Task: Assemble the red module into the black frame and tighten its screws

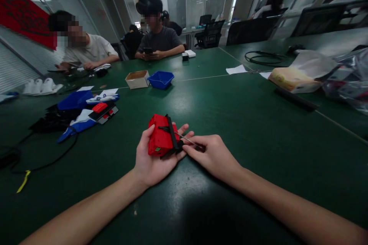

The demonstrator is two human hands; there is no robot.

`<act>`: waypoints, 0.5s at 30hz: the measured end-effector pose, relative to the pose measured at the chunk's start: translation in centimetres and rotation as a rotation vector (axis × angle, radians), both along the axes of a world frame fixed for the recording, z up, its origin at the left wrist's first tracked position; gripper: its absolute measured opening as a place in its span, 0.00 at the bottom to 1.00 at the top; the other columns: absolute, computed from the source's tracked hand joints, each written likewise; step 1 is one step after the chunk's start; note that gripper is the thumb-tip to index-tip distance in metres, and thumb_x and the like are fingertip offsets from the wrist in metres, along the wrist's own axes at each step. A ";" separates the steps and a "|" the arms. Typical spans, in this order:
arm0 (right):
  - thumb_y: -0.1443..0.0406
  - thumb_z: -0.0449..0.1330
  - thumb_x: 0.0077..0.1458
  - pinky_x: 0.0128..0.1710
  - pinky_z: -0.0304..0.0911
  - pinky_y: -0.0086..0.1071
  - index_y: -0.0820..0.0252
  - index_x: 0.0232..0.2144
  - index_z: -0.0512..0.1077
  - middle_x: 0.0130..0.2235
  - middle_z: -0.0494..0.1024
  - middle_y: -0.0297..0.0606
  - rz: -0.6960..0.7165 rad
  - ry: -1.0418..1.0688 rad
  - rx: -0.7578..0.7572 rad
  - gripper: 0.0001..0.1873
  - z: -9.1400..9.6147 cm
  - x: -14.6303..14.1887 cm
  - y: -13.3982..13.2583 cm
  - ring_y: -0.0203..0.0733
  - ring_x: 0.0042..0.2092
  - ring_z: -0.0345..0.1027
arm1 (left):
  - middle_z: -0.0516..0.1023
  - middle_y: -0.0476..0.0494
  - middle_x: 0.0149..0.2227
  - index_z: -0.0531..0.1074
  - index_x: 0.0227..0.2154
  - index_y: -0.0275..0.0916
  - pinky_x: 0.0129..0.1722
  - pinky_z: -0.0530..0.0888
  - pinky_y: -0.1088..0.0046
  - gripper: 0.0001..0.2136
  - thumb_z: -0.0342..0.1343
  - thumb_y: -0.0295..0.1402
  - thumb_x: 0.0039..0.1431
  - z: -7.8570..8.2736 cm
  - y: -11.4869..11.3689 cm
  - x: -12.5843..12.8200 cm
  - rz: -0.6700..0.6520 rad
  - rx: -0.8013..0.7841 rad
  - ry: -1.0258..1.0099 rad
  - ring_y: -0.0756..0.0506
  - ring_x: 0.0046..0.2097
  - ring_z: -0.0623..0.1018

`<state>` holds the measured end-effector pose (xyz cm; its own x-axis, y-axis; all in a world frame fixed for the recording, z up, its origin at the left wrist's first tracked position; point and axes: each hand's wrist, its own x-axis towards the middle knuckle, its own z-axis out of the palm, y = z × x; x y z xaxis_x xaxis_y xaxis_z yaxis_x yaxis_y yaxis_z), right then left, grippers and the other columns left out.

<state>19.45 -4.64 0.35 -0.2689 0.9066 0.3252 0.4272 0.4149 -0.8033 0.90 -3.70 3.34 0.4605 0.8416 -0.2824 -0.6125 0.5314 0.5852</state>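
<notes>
A red box-shaped device (159,136) with a black plate along its right side rests in my left hand (151,162). My left thumb presses on its left face, and the other fingers reach beneath it and show beyond the black plate. In my right hand (214,155) a thin screwdriver (188,138) is pinched between thumb and fingers. Its metal shaft points up and left, across the black plate towards the red device. Whether the tip touches a screw is too small to tell. Both hands are held just above the green table (244,141).
Beyond my hands stand a blue bin (161,79) and a cardboard box (137,79). Gloves (82,120), cables and another red-and-black part (102,110) lie at left. On the right are a black bar (296,99) and plastic bags (350,78). Two people sit across the table.
</notes>
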 end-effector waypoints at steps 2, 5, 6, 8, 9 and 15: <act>0.65 0.59 0.62 0.26 0.59 0.29 0.61 0.35 0.79 0.26 0.77 0.32 -0.044 0.020 0.017 0.09 0.1 0.7 0.3 0.35 0.25 0.67 | 0.68 0.37 0.65 0.69 0.47 0.41 0.60 0.70 0.48 0.20 0.52 0.50 0.60 0.1 0.3 -0.1 0.006 0.029 0.011 0.33 0.64 0.70; 0.62 0.58 0.63 0.29 0.63 0.31 0.62 0.38 0.79 0.30 0.79 0.36 -0.133 0.051 0.061 0.11 0.5 2.0 0.5 0.38 0.28 0.70 | 0.70 0.36 0.62 0.66 0.50 0.41 0.47 0.80 0.56 0.18 0.56 0.44 0.62 -0.3 0.7 -0.2 0.013 0.044 0.118 0.33 0.57 0.77; 0.62 0.59 0.63 0.29 0.63 0.32 0.62 0.38 0.78 0.31 0.80 0.37 -0.157 0.056 0.082 0.11 0.7 2.4 0.6 0.38 0.28 0.70 | 0.72 0.36 0.60 0.65 0.52 0.42 0.40 0.82 0.63 0.19 0.58 0.42 0.61 -0.5 0.8 -0.2 0.016 0.053 0.181 0.35 0.53 0.81; 0.63 0.60 0.63 0.29 0.65 0.32 0.61 0.38 0.78 0.32 0.81 0.38 -0.174 0.051 0.157 0.09 1.1 2.8 0.6 0.38 0.28 0.71 | 0.75 0.36 0.55 0.64 0.53 0.42 0.29 0.80 0.73 0.22 0.64 0.39 0.58 -1.0 0.7 -0.1 0.017 0.090 0.303 0.39 0.44 0.84; 0.64 0.60 0.63 0.29 0.66 0.32 0.60 0.39 0.78 0.33 0.81 0.37 -0.159 0.039 0.208 0.08 1.2 2.9 0.5 0.38 0.28 0.71 | 0.77 0.37 0.53 0.64 0.53 0.42 0.27 0.79 0.76 0.25 0.66 0.38 0.56 -1.2 0.5 0.0 0.007 0.114 0.349 0.40 0.42 0.84; 0.70 0.58 0.64 0.40 0.73 0.31 0.60 0.47 0.76 0.40 0.83 0.41 0.077 -0.046 0.454 0.11 1.3 2.7 -0.1 0.40 0.39 0.78 | 0.77 0.39 0.46 0.64 0.51 0.41 0.31 0.80 0.74 0.32 0.74 0.36 0.46 -1.5 -0.6 0.5 -0.089 0.229 0.412 0.43 0.41 0.82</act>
